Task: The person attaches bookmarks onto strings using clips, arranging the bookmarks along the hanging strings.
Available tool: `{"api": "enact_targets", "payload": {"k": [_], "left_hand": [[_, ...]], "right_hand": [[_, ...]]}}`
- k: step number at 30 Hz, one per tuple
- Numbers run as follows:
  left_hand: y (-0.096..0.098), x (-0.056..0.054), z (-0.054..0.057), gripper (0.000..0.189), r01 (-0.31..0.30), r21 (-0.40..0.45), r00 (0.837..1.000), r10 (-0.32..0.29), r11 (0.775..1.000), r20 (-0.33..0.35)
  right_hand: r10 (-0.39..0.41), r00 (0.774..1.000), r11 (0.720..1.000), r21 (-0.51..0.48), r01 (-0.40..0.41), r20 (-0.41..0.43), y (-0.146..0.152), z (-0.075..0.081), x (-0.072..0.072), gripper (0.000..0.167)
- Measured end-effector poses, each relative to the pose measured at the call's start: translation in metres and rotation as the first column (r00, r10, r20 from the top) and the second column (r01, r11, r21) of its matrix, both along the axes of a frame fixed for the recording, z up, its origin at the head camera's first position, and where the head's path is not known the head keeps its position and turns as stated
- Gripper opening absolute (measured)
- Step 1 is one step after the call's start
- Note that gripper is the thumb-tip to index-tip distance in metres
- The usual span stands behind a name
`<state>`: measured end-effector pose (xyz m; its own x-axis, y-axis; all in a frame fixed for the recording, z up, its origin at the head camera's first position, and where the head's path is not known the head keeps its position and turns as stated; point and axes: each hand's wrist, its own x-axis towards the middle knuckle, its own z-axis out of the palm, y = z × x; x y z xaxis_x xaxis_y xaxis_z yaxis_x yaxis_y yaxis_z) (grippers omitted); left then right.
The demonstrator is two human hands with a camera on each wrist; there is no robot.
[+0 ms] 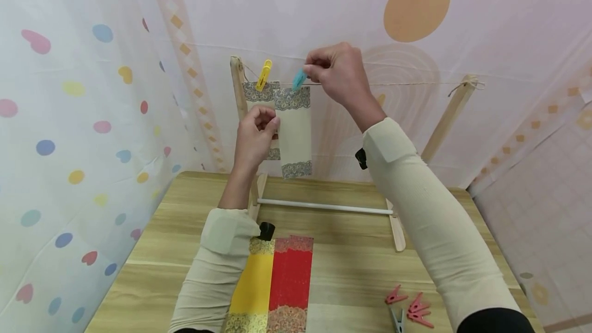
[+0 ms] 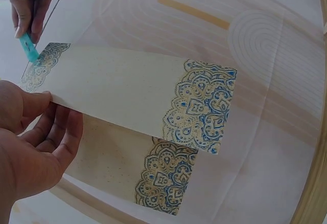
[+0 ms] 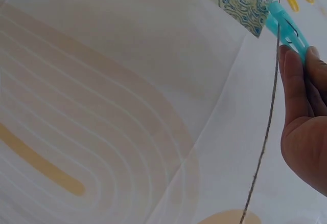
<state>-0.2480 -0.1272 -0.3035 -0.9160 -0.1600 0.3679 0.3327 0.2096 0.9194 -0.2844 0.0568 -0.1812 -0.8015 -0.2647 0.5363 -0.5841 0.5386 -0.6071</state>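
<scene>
My right hand (image 1: 339, 73) pinches a light-blue clothespin (image 1: 299, 79), whose tip is at the string and the top edge of a cream paper strip (image 1: 295, 132) with ornate blue-and-gold ends. With thumb and fingers, my left hand (image 1: 255, 137) pinches that strip's left edge, as the left wrist view shows (image 2: 110, 88). Behind it, partly hidden, a second cream strip (image 2: 112, 157) hangs from the string under a yellow clothespin (image 1: 264, 75). In the right wrist view the blue clothespin (image 3: 288, 29) lies across the string (image 3: 263, 147) beside the strip's patterned corner (image 3: 248, 4).
The string is tied between a left wooden post (image 1: 238, 86) and a right one (image 1: 448, 117), joined low down by a white rod (image 1: 324, 206). Yellow (image 1: 252, 284) and red (image 1: 290, 276) patterned strips lie on the table. Several pink clothespins (image 1: 418, 306) and a grey one (image 1: 398, 320) lie front right.
</scene>
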Motion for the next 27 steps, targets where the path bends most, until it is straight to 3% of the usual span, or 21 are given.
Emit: {"api": "enact_targets", "payload": {"k": [14, 22, 27], "left_hand": [[0.0025, -0.004, 0.0055, 0.004, -0.027, -0.019, 0.999, 0.026, 0.999, -0.041], [0.002, -0.0079, 0.0047, 0.004, -0.043, -0.01, 0.998, 0.043, 0.999, -0.052], [0.0018, -0.0095, 0.0045, 0.005, -0.069, -0.015, 0.996, 0.068, 0.998, -0.059]], "right_hand": [[0.032, 0.996, 0.993, 0.109, -0.041, 0.079, -0.0013, 0.0006, -0.0002, 0.012], [0.03, 0.987, 0.991, 0.122, -0.05, 0.16, -0.0043, 0.0003, -0.0027, 0.028], [0.011, 0.987, 0.99, 0.138, -0.034, 0.162, -0.0056, -0.0019, -0.0034, 0.034]]}}
